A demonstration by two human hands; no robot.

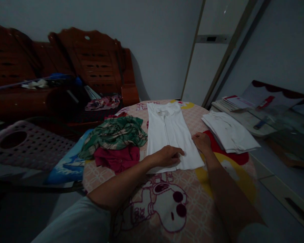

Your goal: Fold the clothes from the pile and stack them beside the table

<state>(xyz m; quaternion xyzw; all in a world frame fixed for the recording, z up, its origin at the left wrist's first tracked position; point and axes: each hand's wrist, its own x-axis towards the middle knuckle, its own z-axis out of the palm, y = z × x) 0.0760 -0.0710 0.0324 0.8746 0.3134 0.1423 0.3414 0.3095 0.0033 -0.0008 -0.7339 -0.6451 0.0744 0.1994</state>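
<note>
A white garment (171,135), folded narrow, lies lengthwise near to far on the counter (218,199). The left hand (168,156) rests flat on it with fingers together; the right hand (202,141) has its fingers curled at the right edge.

Dim, underexposed room — corners fall to black, edges bow outward, slight softness throughout.

**Dim living room, laundry on the table**

You're in a home, prob. a living room. A carved wooden bench (96,64) stands vs. a plain grey wall, w/ clutter on its seat. Your round table wears a cartoon-dog tablecloth (164,202); on it lie a long white garment (167,131), a green plaid shirt (114,135) over a red one, and a stack of folded whites (229,133). A plastic stool (27,141) sits at left, papers (234,101) on a side surface at right.
</note>
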